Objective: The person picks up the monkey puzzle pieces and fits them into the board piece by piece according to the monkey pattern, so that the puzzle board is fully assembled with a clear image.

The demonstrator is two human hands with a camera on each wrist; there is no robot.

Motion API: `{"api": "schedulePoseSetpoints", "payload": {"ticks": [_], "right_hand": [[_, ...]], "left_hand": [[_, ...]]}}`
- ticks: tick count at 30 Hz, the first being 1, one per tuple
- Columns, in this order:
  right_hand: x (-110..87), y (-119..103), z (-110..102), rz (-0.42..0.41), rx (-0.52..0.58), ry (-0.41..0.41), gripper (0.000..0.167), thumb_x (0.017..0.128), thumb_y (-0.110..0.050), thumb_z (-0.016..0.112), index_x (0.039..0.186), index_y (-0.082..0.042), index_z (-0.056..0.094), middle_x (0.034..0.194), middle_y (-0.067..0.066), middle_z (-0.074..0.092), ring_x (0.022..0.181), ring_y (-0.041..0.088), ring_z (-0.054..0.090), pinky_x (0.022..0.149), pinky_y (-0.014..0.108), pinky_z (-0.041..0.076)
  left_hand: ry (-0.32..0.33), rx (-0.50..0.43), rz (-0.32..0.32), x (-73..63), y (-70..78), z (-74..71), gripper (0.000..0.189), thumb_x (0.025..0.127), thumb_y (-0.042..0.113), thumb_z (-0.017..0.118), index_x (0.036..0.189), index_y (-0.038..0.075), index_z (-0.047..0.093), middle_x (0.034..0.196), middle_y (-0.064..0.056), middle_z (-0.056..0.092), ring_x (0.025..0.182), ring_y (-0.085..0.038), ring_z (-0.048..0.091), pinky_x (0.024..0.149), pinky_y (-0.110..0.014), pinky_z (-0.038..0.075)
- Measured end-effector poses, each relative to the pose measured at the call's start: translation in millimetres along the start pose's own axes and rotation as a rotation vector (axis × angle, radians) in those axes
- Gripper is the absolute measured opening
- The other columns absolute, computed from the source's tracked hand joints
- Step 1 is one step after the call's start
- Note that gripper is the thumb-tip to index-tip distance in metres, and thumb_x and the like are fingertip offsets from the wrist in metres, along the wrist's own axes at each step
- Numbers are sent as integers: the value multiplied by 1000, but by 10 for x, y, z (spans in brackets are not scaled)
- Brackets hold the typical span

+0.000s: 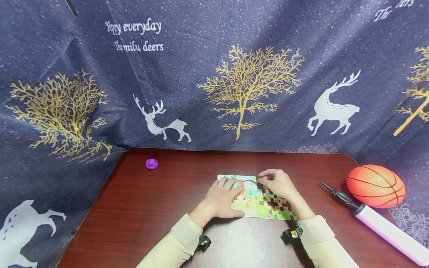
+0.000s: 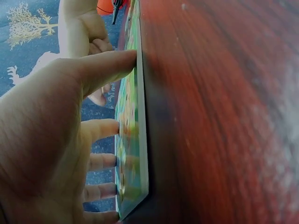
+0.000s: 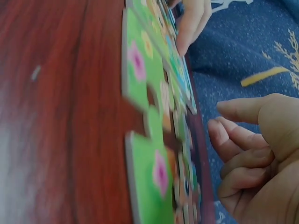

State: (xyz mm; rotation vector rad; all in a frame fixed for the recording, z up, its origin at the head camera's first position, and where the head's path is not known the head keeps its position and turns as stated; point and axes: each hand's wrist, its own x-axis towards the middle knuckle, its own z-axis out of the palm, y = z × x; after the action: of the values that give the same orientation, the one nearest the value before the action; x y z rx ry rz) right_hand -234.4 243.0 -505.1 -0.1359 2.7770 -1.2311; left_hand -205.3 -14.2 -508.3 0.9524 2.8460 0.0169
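Observation:
A cartoon picture board [image 1: 249, 203] with a printed animal face lies on the table. My left hand [image 1: 222, 199] rests across its left part, fingers spread; in the left wrist view the thumb [image 2: 112, 67] touches the near edge and the fingertips meet the picture side. Directly right of the board are several jigsaw pieces [image 1: 279, 214], partly joined with gaps between them. Above these pieces, by the board's far right corner, is my right hand [image 1: 279, 184]. The right wrist view shows its fingers [image 3: 243, 175] loosely bent, thumb and index apart, nothing between them. Green pieces [image 3: 159, 182] with pink flowers lie nearest that camera.
To the right lie an orange basketball [image 1: 375, 186] and a white hand pump [image 1: 385, 227] with a black nozzle end. A small purple hat-shaped object [image 1: 152, 163] sits far left on the brown table [image 1: 144, 208]. Dark blue patterned cloth [image 1: 187, 74] hangs behind.

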Motion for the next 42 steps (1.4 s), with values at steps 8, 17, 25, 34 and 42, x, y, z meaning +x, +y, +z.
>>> {"api": "schedulePoseSetpoints", "payload": {"ticks": [8, 17, 25, 34, 42], "right_hand": [[-145, 174, -181, -56, -26, -51, 20, 96, -23, 75, 112, -11, 76, 87, -1, 72, 69, 16, 61, 58, 32, 47], [-294, 309, -314, -158, -128, -181, 37, 83, -29, 89, 113, -12, 75, 77, -6, 56, 55, 7, 43, 55, 28, 41], [-296, 288, -301, -167, -170, -216, 36, 82, -27, 90, 111, -15, 74, 74, -5, 54, 53, 7, 41, 54, 29, 40], [-308, 251, -277, -152, -193, -209, 34, 79, -27, 92, 105, -16, 73, 75, -5, 52, 62, 11, 44, 62, 30, 40], [-346, 192, -260, -142, -237, -143, 37, 75, -28, 94, 101, -19, 71, 90, -5, 63, 76, 14, 53, 72, 38, 46]], "left_hand": [[3, 33, -2, 1, 46, -25, 94, 83, 82, 58, 161, 33, 39, 165, 2, 33, 147, -34, 32, 114, -54, 35], [4, 6, -5, -12, 27, -47, 97, 81, 85, 59, 161, 35, 39, 166, 2, 33, 149, -31, 32, 116, -52, 34], [6, -7, -10, -15, 17, -35, 98, 80, 86, 60, 161, 36, 39, 167, 2, 31, 150, -30, 31, 117, -52, 33], [6, 18, -4, 3, 4, 8, 99, 80, 89, 55, 163, 38, 35, 168, 3, 28, 151, -29, 29, 118, -52, 31], [24, 8, 3, -14, -1, -17, 99, 79, 88, 58, 162, 36, 38, 167, 2, 31, 150, -30, 31, 116, -53, 34]]}}
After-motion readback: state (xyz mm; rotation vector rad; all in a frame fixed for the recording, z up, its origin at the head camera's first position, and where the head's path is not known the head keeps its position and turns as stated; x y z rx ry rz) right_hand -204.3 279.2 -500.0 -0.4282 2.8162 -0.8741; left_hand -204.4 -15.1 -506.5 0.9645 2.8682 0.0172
